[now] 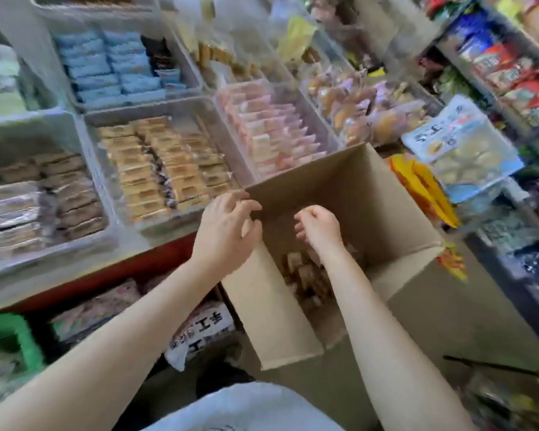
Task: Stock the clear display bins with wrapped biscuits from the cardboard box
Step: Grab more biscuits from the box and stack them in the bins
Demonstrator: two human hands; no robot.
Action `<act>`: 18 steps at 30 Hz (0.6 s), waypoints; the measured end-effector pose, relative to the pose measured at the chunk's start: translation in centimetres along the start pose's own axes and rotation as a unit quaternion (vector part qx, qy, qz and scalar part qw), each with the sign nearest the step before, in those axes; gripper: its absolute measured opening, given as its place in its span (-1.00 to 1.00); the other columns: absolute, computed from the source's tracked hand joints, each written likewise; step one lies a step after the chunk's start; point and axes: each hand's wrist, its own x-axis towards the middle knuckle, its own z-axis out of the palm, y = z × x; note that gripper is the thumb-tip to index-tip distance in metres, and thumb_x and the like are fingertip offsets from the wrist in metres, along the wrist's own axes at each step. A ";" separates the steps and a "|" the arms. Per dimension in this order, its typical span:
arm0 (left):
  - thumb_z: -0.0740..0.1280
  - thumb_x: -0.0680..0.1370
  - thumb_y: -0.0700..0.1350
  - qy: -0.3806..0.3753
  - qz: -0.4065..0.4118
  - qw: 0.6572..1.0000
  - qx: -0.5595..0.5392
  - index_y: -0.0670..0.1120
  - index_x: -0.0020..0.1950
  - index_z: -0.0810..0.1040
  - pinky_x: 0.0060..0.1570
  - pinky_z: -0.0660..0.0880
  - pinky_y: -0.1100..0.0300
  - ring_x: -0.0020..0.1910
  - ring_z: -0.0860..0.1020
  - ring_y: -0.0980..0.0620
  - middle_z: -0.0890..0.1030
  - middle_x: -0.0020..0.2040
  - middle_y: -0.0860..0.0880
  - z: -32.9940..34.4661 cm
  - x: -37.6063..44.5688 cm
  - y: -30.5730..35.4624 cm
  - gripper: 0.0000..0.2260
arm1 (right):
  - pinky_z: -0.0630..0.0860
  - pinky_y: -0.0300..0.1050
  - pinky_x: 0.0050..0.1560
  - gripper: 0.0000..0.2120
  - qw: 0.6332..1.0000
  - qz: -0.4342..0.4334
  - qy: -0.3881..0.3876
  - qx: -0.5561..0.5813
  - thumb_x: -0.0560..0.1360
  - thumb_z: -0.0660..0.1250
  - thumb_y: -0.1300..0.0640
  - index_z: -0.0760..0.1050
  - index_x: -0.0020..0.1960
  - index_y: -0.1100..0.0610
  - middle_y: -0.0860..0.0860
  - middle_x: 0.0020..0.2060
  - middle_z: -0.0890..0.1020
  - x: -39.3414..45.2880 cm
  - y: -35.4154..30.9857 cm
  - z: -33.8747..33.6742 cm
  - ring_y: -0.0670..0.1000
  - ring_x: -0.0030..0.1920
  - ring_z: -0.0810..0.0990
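Cardboard box [339, 188] open; wrapped biscuits [305, 275] lie straight below right hand [319, 230], fingers curled, nothing visibly held; left hand [223, 234] spread at flap, farther.

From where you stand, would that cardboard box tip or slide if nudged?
Probably slides easily: the cardboard box looks nearly empty, with few biscuits at the bottom. It seems tall with open flaps, so a push near the top might tip it.

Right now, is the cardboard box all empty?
No, wrapped biscuits lie at the bottom of the cardboard box.
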 end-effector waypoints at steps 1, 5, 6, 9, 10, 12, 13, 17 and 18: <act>0.20 0.60 0.04 -0.011 0.006 1.000 0.022 0.01 0.23 0.61 0.29 0.38 -0.07 0.26 0.48 -0.13 0.55 0.27 -0.04 1.4 1.0 1.7 -0.70 | 0.56 -0.07 -0.14 -0.82 0.999 0.030 -0.026 -0.026 0.57 0.22 0.15 0.57 -0.09 0.17 0.08 -0.20 0.63 1.7 1.6 -1.3 0.03 -0.20 0.59; 0.12 0.68 0.03 -0.072 -0.005 0.995 0.068 0.02 0.09 0.62 0.41 0.22 0.05 0.04 0.60 0.03 0.68 -0.01 0.06 5.3 3.6 5.7 -0.72 | 0.45 0.04 0.34 -0.65 0.974 0.079 -0.143 -0.156 0.65 0.19 0.12 0.50 0.34 0.28 0.21 0.29 0.56 6.8 5.4 -2.7 0.22 0.31 0.52; 0.10 0.69 0.03 -0.083 -0.019 0.993 0.086 0.01 0.03 0.62 0.37 0.28 0.05 -0.04 0.61 0.04 0.67 -0.08 0.06 6.0 4.1 5.9 -0.69 | 0.42 0.01 0.38 -0.60 0.966 0.095 -0.161 -0.177 0.68 0.17 0.14 0.39 0.45 0.32 0.22 0.41 0.47 7.6 6.1 -2.3 0.22 0.39 0.46; 0.11 0.69 0.05 -0.073 -0.052 0.987 0.133 0.00 -0.07 0.59 -0.05 0.51 0.15 -0.26 0.57 0.09 0.59 -0.24 0.07 7.5 5.1 5.6 -0.69 | 0.38 -0.03 0.40 -0.59 0.944 0.106 -0.191 -0.249 0.71 0.11 0.14 0.32 0.50 0.29 0.19 0.48 0.40 10.6 8.9 -0.1 0.18 0.44 0.41; 0.14 0.68 0.04 -0.060 -0.054 0.986 0.148 0.00 -0.10 0.59 -0.22 0.47 0.22 -0.32 0.54 0.11 0.57 -0.28 0.08 7.7 5.1 5.4 -0.70 | 0.40 -0.03 0.38 -0.61 0.933 0.103 -0.209 -0.275 0.71 0.11 0.14 0.36 0.48 0.28 0.18 0.46 0.43 11.7 10.1 0.8 0.18 0.43 0.43; 0.17 0.66 0.02 -0.038 -0.054 0.981 0.181 -0.02 -0.15 0.60 -0.38 0.34 0.27 -0.40 0.51 0.11 0.54 -0.35 0.07 8.1 5.0 5.0 -0.70 | 0.47 -0.19 0.19 -0.63 0.923 0.118 -0.218 -0.294 0.69 0.15 0.18 0.41 0.45 0.27 0.17 0.41 0.49 12.6 12.5 2.4 0.16 0.39 0.48; 0.18 0.65 0.01 -0.035 -0.056 0.980 0.186 -0.03 -0.17 0.61 -0.38 0.37 0.25 -0.42 0.50 0.10 0.54 -0.37 0.07 8.2 4.9 4.8 -0.70 | 0.48 -0.31 0.03 -0.63 0.929 0.149 -0.212 -0.263 0.68 0.16 0.19 0.42 0.45 0.26 0.17 0.39 0.50 13.2 14.0 3.2 0.15 0.37 0.49; 0.22 0.63 -0.02 -0.019 -0.053 0.985 0.165 -0.04 -0.18 0.64 -0.34 0.53 0.15 -0.41 0.52 0.11 0.58 -0.35 0.07 8.4 5.3 4.3 -0.72 | 0.37 -0.07 0.38 -0.47 0.933 0.183 -0.137 -0.277 0.69 0.14 0.09 0.12 0.60 0.20 0.18 0.45 0.42 14.6 18.1 6.0 0.18 0.44 0.39; 0.23 0.62 -0.03 -0.013 -0.049 0.986 0.159 -0.04 -0.18 0.64 -0.35 0.53 0.15 -0.42 0.51 0.11 0.57 -0.36 0.08 8.5 5.5 4.5 -0.73 | 0.27 0.02 0.44 -0.41 0.933 0.170 -0.127 -0.291 0.67 0.19 0.09 0.05 0.62 0.17 0.18 0.44 0.44 15.0 19.0 6.7 0.18 0.45 0.37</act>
